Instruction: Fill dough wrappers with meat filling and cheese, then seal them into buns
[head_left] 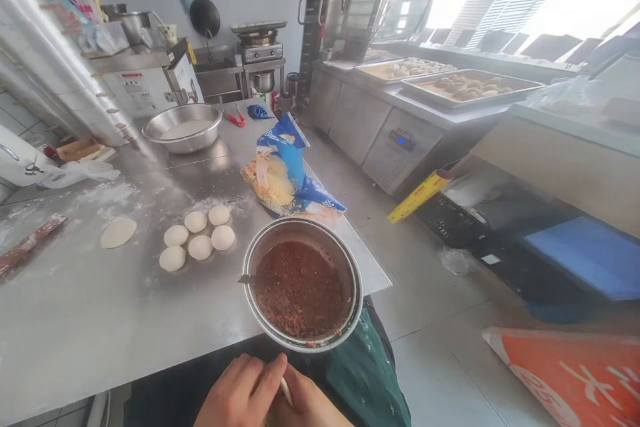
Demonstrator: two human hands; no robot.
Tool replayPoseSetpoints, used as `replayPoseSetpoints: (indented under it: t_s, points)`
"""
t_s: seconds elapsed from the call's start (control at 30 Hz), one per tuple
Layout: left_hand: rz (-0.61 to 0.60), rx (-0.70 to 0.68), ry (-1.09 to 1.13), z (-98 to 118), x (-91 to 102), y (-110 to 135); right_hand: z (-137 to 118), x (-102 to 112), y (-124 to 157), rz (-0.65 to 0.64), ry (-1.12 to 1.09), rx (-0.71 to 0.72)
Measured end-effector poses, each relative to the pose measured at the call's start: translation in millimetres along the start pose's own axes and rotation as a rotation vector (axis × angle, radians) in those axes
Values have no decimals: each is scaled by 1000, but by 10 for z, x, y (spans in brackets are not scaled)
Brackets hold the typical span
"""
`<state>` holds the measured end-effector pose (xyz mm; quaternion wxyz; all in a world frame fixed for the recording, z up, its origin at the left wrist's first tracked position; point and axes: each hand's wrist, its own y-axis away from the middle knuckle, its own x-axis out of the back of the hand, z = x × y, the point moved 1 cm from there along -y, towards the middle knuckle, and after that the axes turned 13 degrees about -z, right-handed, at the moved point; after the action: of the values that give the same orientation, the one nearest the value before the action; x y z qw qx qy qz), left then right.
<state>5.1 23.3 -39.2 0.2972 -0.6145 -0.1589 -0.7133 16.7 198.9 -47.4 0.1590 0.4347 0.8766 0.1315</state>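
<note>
My left hand [240, 392] and my right hand [310, 403] are pressed together at the bottom edge, below the table's front. Between the closed fingers shows a small pale piece of dough [285, 388]. Just above them a steel bowl [253, 260] of brown minced filling [300, 287] stands at the table's near right corner, with a spoon handle [246, 278] resting on its left rim. Several round dough balls [200, 239] lie to the bowl's left, and one flattened dough disc [118, 232] lies further left.
A blue flour bag [290, 177] lies open behind the bowl. A big steel basin [184, 127] sits at the back of the steel table [75, 320]. A rolling pin [27, 243] lies at the left. Trays of buns [470, 85] stand on the right counter, across a tiled aisle.
</note>
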Motion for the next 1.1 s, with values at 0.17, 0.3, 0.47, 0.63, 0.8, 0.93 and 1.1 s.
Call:
replayPoseSetpoints:
  t_s: [0.17, 0.3, 0.47, 0.63, 0.8, 0.93, 1.1]
  points:
    - [7, 26, 27, 13, -16, -18, -98, 50, 35, -54, 38, -47]
    - [11, -25, -17, 1, -9, -19, -335, 135, 130, -115, 13, -55]
    - [-5, 55, 102, -64, 67, -1, -500, 192, 253, -197, -187, -70]
    - [52, 38, 148, -28, 148, -40, -374, 121, 227, -150, -332, 51]
    - [28, 75, 87, -4, 127, -69, -228, 40, 93, -95, -229, 43]
    - [24, 16, 8, -11, 96, -77, -214, 40, 58, -94, -73, 48]
    - [44, 15, -7, 8, 60, -86, -261, 113, 102, -136, -42, -4]
